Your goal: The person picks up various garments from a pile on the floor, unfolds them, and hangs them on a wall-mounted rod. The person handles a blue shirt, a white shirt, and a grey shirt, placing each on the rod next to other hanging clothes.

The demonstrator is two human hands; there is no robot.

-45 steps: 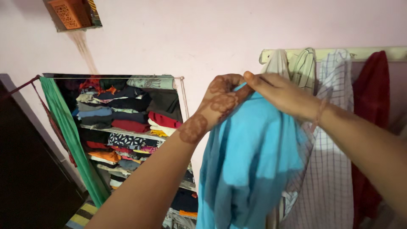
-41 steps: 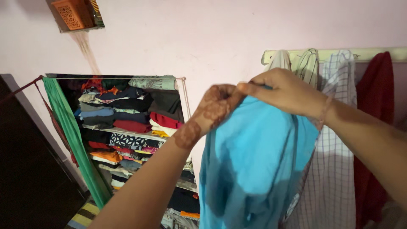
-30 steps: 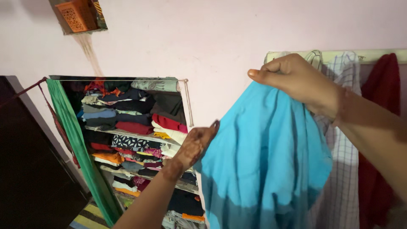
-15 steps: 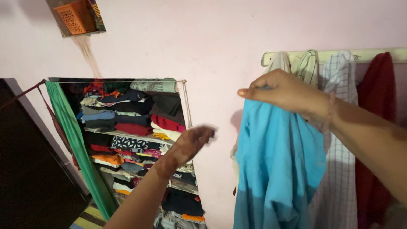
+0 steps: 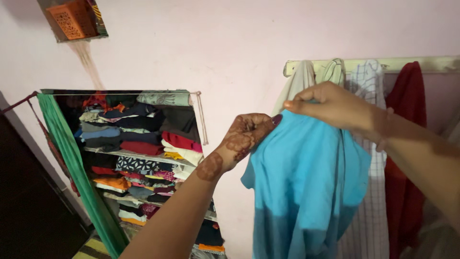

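Note:
A bright blue cloth garment point(image 5: 306, 182) hangs in front of me, held up at chest height. My right hand point(image 5: 333, 105) pinches its top edge from above, fingers closed on the fabric. My left hand point(image 5: 247, 134), marked with dark henna patterns, grips the garment's upper left edge just beside the right hand. The cloth drapes down out of the bottom of the view and hides part of the clothes behind it.
A wall rack point(image 5: 407, 63) at the right carries a cream cloth point(image 5: 294, 84), a checked shirt point(image 5: 369, 211) and a dark red garment point(image 5: 405, 158). At the left, an open shelf point(image 5: 139, 156) is stacked with folded clothes beside a green curtain point(image 5: 72, 163). An orange basket point(image 5: 69, 19) sits high up.
My left hand let go of the blue garment, dropped away to the left, then came back up and took hold of its upper left edge. My right hand kept its hold throughout.

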